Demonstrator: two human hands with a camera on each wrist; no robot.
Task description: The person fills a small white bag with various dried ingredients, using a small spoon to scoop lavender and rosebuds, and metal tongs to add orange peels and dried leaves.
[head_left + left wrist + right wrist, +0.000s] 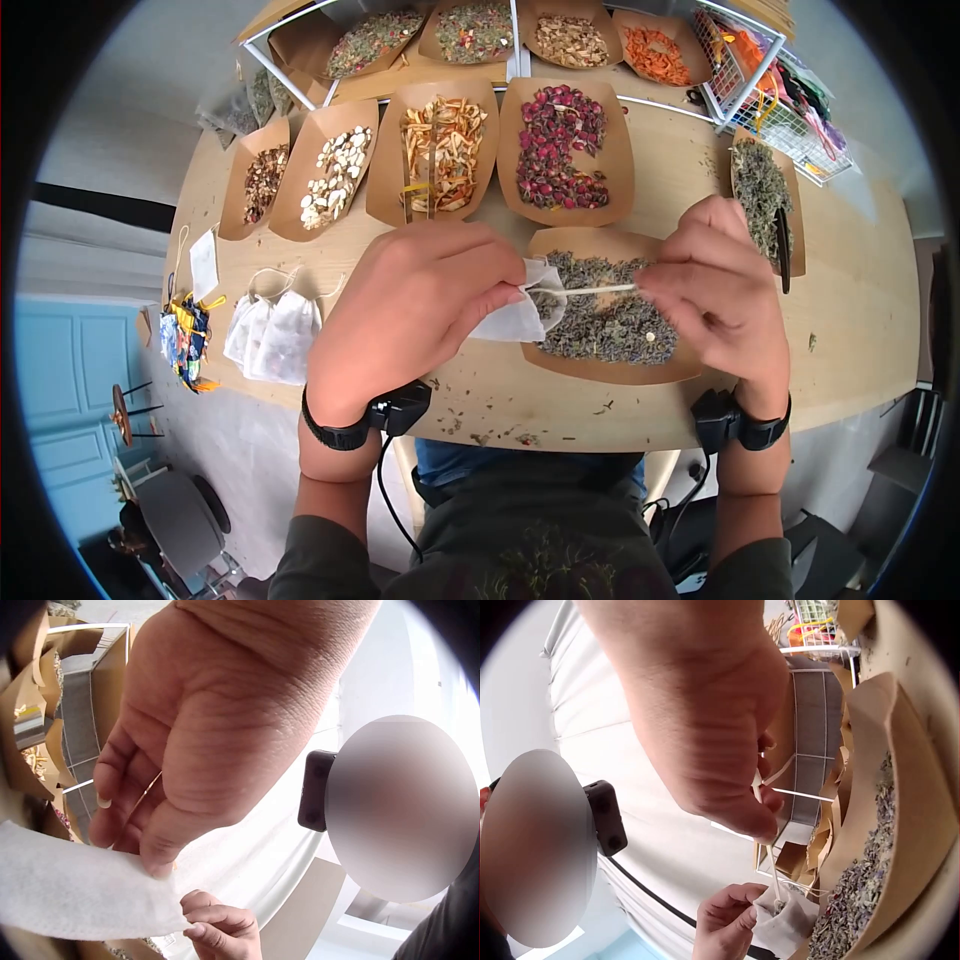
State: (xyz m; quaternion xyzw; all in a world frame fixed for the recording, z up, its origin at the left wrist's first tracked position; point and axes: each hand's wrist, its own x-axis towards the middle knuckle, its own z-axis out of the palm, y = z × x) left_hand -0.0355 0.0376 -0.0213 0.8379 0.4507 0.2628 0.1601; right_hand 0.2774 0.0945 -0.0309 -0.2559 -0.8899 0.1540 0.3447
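Note:
My left hand (415, 300) pinches a small white drawstring pouch (512, 320) by its upper edge. From the pouch's mouth a pale cord (600, 290) runs taut to the right, where my right hand (725, 285) grips its end between thumb and fingers. In the right wrist view the mouth of the pouch (786, 926) is gathered around the cord (773, 870). Both hands are over a brown paper tray (650, 374) of dried lavender (610, 335). What fills the pouch is hidden by its cloth.
Filled white pouches (275, 335) stand at the left. Behind the lavender, paper trays hold rosebuds (560, 150), dried peel-like strips (460, 150) with tongs (430, 165), and white slices (335, 175). A wire rack (516, 40) spans the back. At right, another herb tray (797, 240) holds dark tongs (783, 250).

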